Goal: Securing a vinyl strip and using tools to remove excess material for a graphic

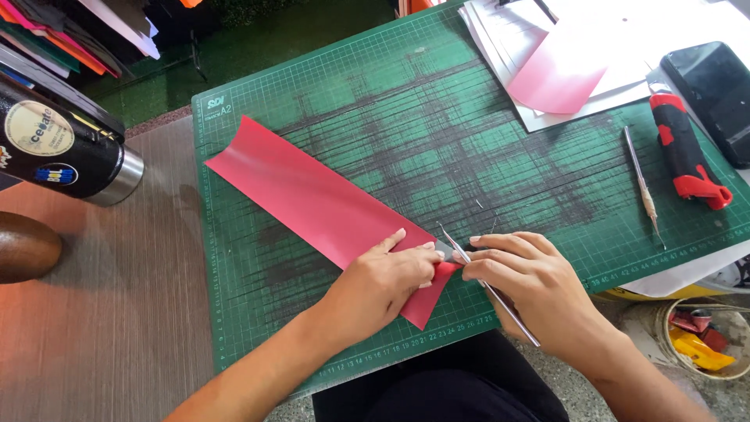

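Note:
A long red paper strip [312, 199] lies diagonally on the green cutting mat [437, 133], its far end curling up. My left hand [387, 277] pinches the strip's near end between thumb and fingers. My right hand [527, 281] is shut on a thin metal tool [488, 285], whose tip points at the paper edge between the two hands. The hands nearly touch.
A black and steel flask [62, 144] lies at the left on the wooden table. A red and black knife [687, 152], a thin metal pick [642, 184], a phone [715, 90] and white and pink sheets [562, 62] lie at the right. A scrap bin [703, 336] stands below right.

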